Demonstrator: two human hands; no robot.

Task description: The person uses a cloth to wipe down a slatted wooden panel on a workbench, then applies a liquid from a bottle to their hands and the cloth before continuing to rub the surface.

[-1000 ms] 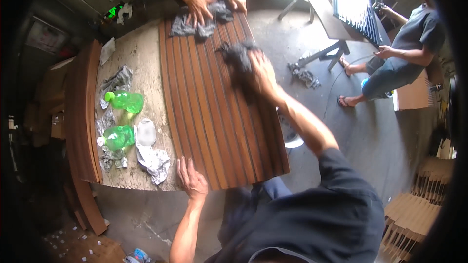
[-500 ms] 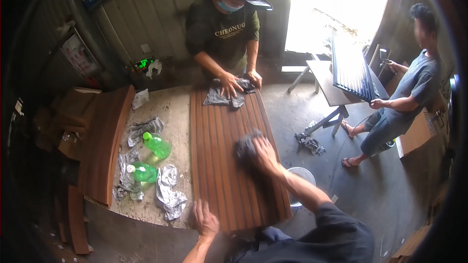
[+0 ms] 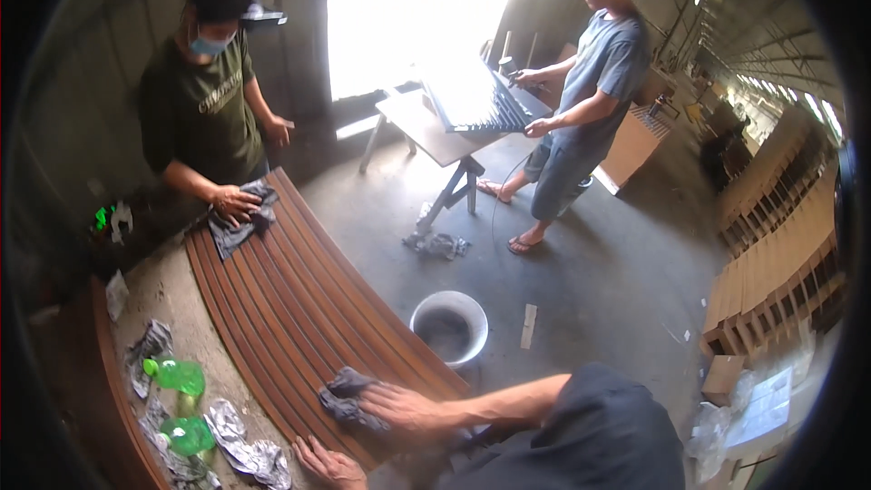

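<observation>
A brown grooved wooden panel point(image 3: 313, 304) lies on the worktable point(image 3: 172, 295). My right hand point(image 3: 404, 406) presses a crumpled dark grey rag point(image 3: 341, 392) onto the panel's near end. My left hand point(image 3: 328, 466) rests at the panel's near left corner, fingers stretched out and holding nothing. Across the panel, a masked co-worker's hand point(image 3: 238, 205) holds another grey rag point(image 3: 238, 231) on its far end. That person's other hand point(image 3: 280, 130) is raised off the panel.
Two green bottles point(image 3: 179, 375) and crumpled rags point(image 3: 247, 443) lie left of the panel. A white bucket point(image 3: 477, 327) stands on the floor to the right. Beyond it, another person point(image 3: 603, 73) holds a dark ribbed panel point(image 3: 476, 100) over a stand. Cardboard stacks point(image 3: 771, 263) line the right.
The view has swung right. My right hand has drawn the rag toward the panel's near end. The masked co-worker has lifted one hand off the panel.
</observation>
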